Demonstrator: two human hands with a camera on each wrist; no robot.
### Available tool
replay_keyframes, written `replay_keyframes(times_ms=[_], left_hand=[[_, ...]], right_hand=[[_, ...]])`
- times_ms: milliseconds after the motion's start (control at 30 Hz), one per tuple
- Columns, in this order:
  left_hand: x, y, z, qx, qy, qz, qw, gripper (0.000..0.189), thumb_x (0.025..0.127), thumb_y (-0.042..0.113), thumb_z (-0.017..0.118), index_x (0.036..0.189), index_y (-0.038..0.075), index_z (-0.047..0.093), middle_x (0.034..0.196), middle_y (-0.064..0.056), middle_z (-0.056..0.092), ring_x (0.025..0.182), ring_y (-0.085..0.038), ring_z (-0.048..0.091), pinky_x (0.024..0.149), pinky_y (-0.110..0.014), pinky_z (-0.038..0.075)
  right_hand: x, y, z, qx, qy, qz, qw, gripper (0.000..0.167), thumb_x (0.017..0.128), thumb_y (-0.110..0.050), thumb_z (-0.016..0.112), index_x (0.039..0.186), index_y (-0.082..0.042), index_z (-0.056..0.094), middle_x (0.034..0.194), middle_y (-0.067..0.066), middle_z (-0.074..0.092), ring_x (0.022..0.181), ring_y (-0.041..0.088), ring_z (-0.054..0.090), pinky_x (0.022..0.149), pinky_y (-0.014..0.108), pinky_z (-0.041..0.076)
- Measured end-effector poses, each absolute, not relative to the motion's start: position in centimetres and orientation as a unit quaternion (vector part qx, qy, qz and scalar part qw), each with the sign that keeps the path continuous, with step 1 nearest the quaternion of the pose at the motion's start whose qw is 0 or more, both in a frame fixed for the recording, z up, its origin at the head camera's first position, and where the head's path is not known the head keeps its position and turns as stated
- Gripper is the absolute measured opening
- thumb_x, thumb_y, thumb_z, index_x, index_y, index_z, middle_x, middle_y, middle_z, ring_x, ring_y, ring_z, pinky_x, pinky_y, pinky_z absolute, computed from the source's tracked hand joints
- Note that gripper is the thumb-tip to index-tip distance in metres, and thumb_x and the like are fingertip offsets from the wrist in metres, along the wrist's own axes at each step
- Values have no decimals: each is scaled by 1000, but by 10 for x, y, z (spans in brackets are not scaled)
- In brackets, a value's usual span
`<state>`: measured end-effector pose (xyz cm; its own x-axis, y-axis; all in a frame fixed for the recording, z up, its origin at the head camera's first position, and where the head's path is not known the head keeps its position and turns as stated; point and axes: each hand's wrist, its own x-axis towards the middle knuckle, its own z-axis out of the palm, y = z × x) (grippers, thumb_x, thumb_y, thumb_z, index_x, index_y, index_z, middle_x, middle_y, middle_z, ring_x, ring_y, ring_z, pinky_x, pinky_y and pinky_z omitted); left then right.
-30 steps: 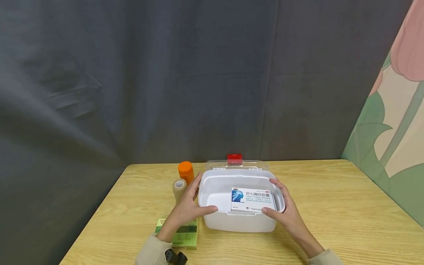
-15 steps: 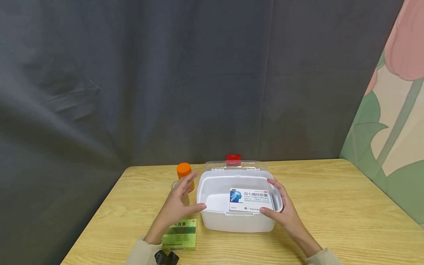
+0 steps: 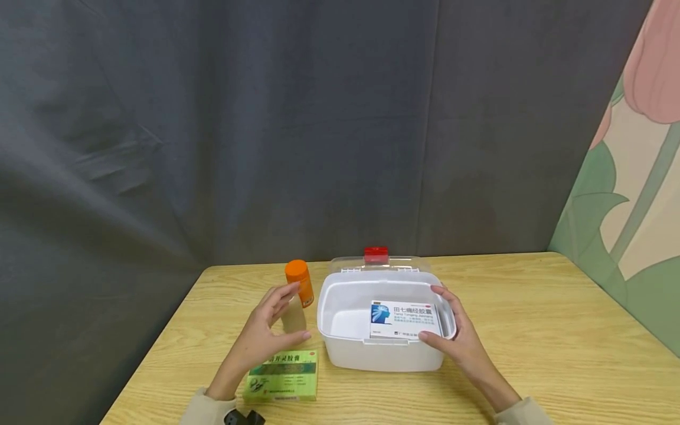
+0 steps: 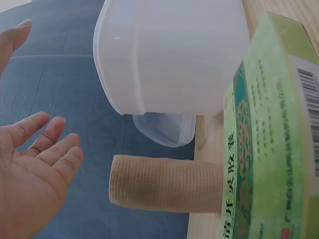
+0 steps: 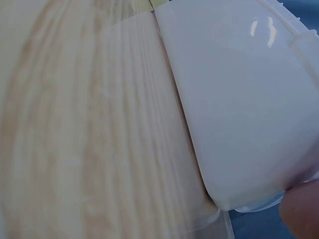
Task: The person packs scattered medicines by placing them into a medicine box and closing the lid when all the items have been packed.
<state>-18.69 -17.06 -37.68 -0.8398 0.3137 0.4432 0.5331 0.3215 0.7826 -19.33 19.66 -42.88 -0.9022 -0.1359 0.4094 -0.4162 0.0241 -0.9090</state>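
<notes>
White box [image 3: 382,357]: upright on table [image 3: 536,336], gripped at right end between thumb and fingers of right hand [image 3: 461,336], likely for steadiness. See left hand [image 3: 259,335] near beige roll [image 4: 164,183] with fingers slightly spread, nothing held.

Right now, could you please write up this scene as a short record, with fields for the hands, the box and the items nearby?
Left hand: holding nothing, near the tan roll
Right hand: grips the right end of the white box
Box state: open, upright on the wooden table
Clear lid: behind the box, with a red latch
Inside box: white carton, towards the right
Left of box: tan roll standing, orange bottle behind it, green carton lying nearer the person
</notes>
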Motion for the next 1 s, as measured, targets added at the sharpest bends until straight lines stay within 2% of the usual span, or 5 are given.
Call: replay_keyframes(times_ms=[433,567,700,867,1000], left_hand=[[-182,-189,-381,-290,-781,-543,102,67,79,3,79,137,-1,46,137,-20,46,129,-35,43,106,-34,35],[-178,-196,-386,-277,-786,-544,102,65,79,4,79,135,-4,46,136,-22,47,128,-36,44,105,-33,37],[-174,-203,-391,-243,-793,-549,100,64,79,5,80,134,-2,48,133,-20,49,125,-37,47,101,-33,42],[-170,-211,-397,-209,-802,-554,83,63,79,8,80,133,0,48,130,-18,52,120,-34,50,96,-34,47],[-169,-216,-399,-191,-811,-551,56,61,80,10,80,132,2,50,126,-16,54,114,-30,53,91,-41,50]], right_hand=[[-195,196,-429,189,-710,670,105,82,78,9,72,147,-5,31,160,16,2,138,44,11,100,14,29],[-193,197,-430,179,-720,660,114,82,76,8,74,146,-9,33,161,11,3,141,43,3,114,47,13],[-192,196,-431,182,-716,663,121,83,75,9,74,146,-8,34,161,10,4,142,42,-1,105,69,1],[-191,195,-432,179,-721,658,123,83,76,9,73,147,-9,33,161,9,6,141,41,4,114,35,15],[-191,195,-432,180,-718,661,122,83,78,11,72,147,-9,32,160,11,4,139,43,9,96,8,27]])
